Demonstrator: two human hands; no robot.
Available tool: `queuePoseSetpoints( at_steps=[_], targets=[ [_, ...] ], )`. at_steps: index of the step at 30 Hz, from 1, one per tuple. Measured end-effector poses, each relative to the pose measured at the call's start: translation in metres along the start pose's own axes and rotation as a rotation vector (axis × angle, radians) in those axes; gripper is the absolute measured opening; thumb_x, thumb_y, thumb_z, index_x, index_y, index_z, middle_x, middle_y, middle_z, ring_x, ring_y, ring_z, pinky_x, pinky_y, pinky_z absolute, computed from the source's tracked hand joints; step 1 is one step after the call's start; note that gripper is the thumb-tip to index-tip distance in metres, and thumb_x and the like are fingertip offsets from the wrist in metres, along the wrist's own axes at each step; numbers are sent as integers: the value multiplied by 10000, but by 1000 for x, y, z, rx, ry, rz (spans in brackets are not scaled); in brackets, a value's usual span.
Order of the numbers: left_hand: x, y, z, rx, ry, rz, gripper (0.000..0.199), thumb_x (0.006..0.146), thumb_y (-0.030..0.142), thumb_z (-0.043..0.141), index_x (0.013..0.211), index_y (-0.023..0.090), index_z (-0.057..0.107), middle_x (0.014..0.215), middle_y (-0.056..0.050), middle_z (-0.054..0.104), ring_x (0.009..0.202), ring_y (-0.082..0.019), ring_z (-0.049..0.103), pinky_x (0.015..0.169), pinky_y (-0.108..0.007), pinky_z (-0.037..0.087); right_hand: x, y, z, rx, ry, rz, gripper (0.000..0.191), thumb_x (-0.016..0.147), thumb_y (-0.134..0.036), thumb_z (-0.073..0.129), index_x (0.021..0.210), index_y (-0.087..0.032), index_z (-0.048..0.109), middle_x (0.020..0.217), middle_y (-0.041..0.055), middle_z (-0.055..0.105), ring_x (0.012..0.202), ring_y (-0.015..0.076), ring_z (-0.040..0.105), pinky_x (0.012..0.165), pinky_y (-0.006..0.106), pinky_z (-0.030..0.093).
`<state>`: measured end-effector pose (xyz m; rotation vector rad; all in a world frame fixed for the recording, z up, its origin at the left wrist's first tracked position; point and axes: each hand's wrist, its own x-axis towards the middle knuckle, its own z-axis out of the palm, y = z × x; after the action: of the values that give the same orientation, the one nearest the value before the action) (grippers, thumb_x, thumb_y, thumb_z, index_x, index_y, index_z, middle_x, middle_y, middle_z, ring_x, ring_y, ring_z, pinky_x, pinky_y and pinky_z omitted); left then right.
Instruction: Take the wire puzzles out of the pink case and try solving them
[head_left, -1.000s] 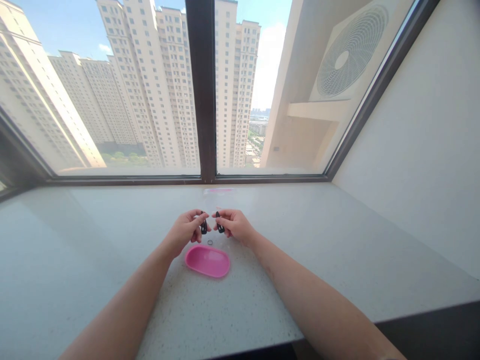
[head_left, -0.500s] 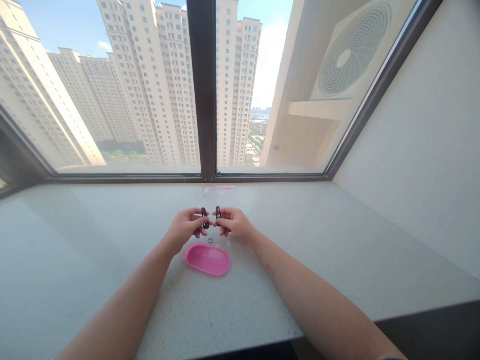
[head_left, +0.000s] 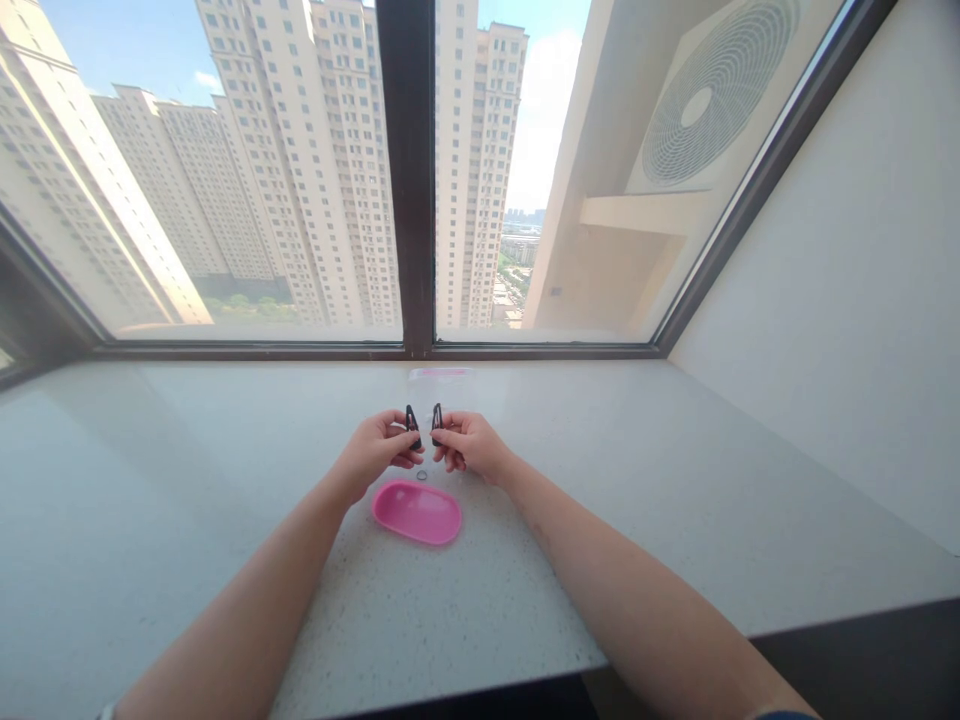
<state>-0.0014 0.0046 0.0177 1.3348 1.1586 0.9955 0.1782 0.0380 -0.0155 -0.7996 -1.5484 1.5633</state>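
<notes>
My left hand (head_left: 384,442) pinches a black snap hair clip (head_left: 412,422) between thumb and fingers, its narrow end pointing up. A second black hair clip (head_left: 437,420) is upright in the pinch of my right hand (head_left: 466,440). The two clips are a small gap apart, above the sill. On the surface just below my hands lies a small thin ring (head_left: 421,476). Nearer to me sits a shallow pink oval dish (head_left: 417,513), with nothing in it that I can see.
A clear, flat piece with a pink strip (head_left: 442,373) lies at the back by the window frame (head_left: 300,352). The pale speckled sill (head_left: 450,610) ends at a dark front edge. A white wall (head_left: 840,300) stands on the right.
The clips are slightly farther apart, and my left hand's fingers have drawn in closer. The whole view has tipped a little; the dish and ring lie as before.
</notes>
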Motion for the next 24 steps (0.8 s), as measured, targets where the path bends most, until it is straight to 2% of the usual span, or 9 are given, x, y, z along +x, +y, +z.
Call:
queuePoseSetpoints(
  at_steps=[6, 10, 18, 24],
  targets=[
    [-1, -1, 1, 8, -44, -16, 300, 694, 275, 695, 918, 136, 552, 657, -36, 669, 615, -174, 666, 594, -284, 525, 0, 1, 2, 12, -18, 15, 255, 736, -337, 642, 891, -140, 593, 596, 5, 644, 428, 93, 569, 366, 164, 391],
    [-1, -2, 0, 33, -25, 11, 283, 697, 283, 687, 908, 141, 562, 606, -13, 642, 554, -150, 636, 528, -244, 485, -1, 0, 3, 7, -37, 36, 228, 730, -350, 642, 788, -138, 583, 597, 9, 642, 434, 95, 573, 381, 175, 407],
    [-2, 1, 3, 78, -16, 28, 273, 694, 294, 673, 894, 145, 562, 597, -10, 638, 438, -96, 526, 436, -207, 373, -4, -7, 5, -98, 25, 94, 207, 740, -316, 627, 656, -155, 527, 469, -27, 573, 331, 81, 496, 298, 162, 275],
    [-3, 4, 4, 98, -18, 20, 268, 699, 293, 662, 891, 141, 554, 590, -6, 630, 450, -95, 524, 443, -205, 367, -3, -7, 6, -98, 35, 135, 186, 743, -274, 610, 633, -160, 514, 419, -49, 523, 307, 78, 473, 290, 166, 249]
  ],
)
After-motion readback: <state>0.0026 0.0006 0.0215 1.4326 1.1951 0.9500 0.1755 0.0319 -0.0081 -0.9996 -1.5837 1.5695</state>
